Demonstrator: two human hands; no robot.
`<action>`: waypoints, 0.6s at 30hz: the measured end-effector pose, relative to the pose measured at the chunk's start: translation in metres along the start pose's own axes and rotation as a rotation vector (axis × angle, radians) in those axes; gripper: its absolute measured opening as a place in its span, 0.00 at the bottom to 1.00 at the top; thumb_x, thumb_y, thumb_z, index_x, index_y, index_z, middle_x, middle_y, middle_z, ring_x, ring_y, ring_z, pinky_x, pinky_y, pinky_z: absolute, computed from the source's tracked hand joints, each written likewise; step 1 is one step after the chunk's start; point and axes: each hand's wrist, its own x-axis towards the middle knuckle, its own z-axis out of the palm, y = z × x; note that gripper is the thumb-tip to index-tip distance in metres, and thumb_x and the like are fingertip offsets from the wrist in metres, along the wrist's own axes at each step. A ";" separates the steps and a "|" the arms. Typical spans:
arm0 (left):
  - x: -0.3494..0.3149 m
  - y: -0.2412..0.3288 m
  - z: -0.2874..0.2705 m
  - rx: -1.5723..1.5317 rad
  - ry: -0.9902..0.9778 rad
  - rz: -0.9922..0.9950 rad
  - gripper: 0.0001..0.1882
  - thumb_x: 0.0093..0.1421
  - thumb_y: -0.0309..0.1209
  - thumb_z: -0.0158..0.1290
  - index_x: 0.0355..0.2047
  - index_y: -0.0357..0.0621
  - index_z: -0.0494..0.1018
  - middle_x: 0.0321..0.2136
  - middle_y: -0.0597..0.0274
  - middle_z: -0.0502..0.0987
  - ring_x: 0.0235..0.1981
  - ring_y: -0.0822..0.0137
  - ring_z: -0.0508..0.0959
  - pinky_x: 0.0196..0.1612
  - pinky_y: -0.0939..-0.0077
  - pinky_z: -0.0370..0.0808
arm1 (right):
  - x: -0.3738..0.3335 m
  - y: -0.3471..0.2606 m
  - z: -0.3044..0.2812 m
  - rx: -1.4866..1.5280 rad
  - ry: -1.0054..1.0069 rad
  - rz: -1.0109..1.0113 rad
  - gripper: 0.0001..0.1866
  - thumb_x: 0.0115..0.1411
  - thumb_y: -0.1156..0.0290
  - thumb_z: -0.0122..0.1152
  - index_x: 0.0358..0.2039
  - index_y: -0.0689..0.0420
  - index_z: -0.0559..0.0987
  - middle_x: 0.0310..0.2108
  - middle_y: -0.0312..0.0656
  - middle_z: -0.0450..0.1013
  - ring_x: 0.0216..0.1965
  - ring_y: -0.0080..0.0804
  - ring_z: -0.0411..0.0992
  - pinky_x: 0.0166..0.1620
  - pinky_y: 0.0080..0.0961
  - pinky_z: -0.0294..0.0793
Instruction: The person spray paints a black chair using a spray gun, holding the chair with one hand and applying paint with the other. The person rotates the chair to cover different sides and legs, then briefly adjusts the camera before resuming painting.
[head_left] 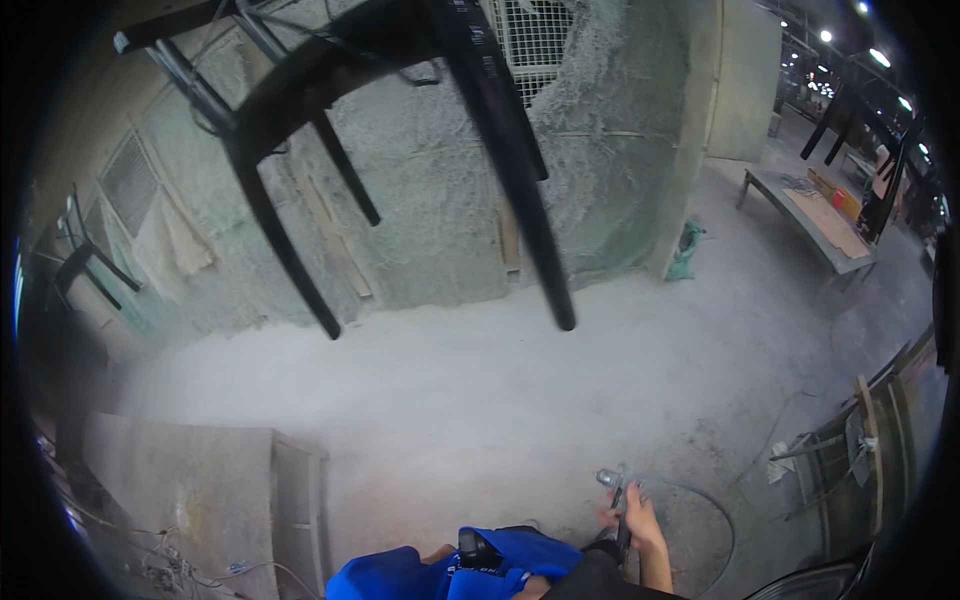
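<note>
My right hand (642, 520) is closed around a grey metal spray gun (609, 479) low in the picture, right of my blue clothing (385, 575). The gun's nozzle points left, and a thin hose (722, 512) curves away to its right. A small patch of skin, apparently my left hand (437, 553), shows past the blue cloth; its fingers are hidden. Above and ahead hangs a black chair frame (515, 185), its legs pointing down, with neither hand touching it.
Behind the chair stands a wall (430, 240) crusted with residue, with mesh openings. A dusty bench (180, 480) is at lower left. Another hanging chair frame (85, 265) is at far left. A table (815, 225) with boards stands at far right, near a green bag (685, 250).
</note>
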 end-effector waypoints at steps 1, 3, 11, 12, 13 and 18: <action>0.007 0.007 0.001 0.049 -0.020 0.004 0.23 0.56 0.46 0.59 0.41 0.38 0.82 0.29 0.47 0.85 0.35 0.52 0.86 0.45 0.58 0.81 | -0.003 0.002 -0.012 -0.015 -0.003 0.066 0.38 0.72 0.39 0.42 0.56 0.67 0.72 0.41 0.51 0.78 0.31 0.41 0.82 0.29 0.37 0.84; 0.023 0.031 0.006 0.179 -0.035 0.037 0.23 0.57 0.47 0.58 0.40 0.37 0.82 0.29 0.46 0.85 0.35 0.51 0.86 0.45 0.58 0.81 | -0.010 0.006 -0.031 -0.076 0.003 0.164 0.39 0.70 0.35 0.46 0.55 0.64 0.75 0.35 0.47 0.77 0.25 0.36 0.78 0.25 0.34 0.79; 0.080 0.279 0.001 0.298 0.151 0.417 0.28 0.60 0.51 0.52 0.45 0.38 0.81 0.48 0.40 0.81 0.53 0.44 0.79 0.56 0.52 0.76 | 0.004 -0.006 -0.093 -0.398 0.126 0.127 0.22 0.70 0.48 0.58 0.38 0.57 0.82 0.19 0.39 0.74 0.14 0.28 0.67 0.18 0.27 0.63; 0.074 0.308 0.001 0.158 0.213 0.451 0.28 0.59 0.51 0.54 0.47 0.40 0.80 0.49 0.41 0.81 0.53 0.45 0.79 0.56 0.54 0.76 | 0.011 -0.002 -0.102 -0.400 0.080 0.090 0.22 0.70 0.50 0.59 0.37 0.58 0.82 0.18 0.39 0.73 0.14 0.29 0.67 0.19 0.29 0.62; 0.068 0.334 0.002 0.049 0.252 0.462 0.28 0.58 0.50 0.56 0.50 0.41 0.79 0.49 0.42 0.81 0.54 0.46 0.79 0.57 0.55 0.76 | 0.021 0.003 -0.109 -0.444 0.090 -0.191 0.21 0.69 0.50 0.60 0.36 0.59 0.82 0.18 0.39 0.73 0.15 0.31 0.67 0.20 0.30 0.64; 0.034 0.425 0.021 -0.079 0.248 0.514 0.28 0.56 0.48 0.60 0.52 0.45 0.78 0.49 0.45 0.82 0.53 0.48 0.80 0.57 0.58 0.76 | 0.066 -0.007 -0.185 -0.774 0.043 -0.518 0.19 0.67 0.53 0.61 0.40 0.59 0.81 0.22 0.40 0.76 0.21 0.31 0.73 0.25 0.28 0.71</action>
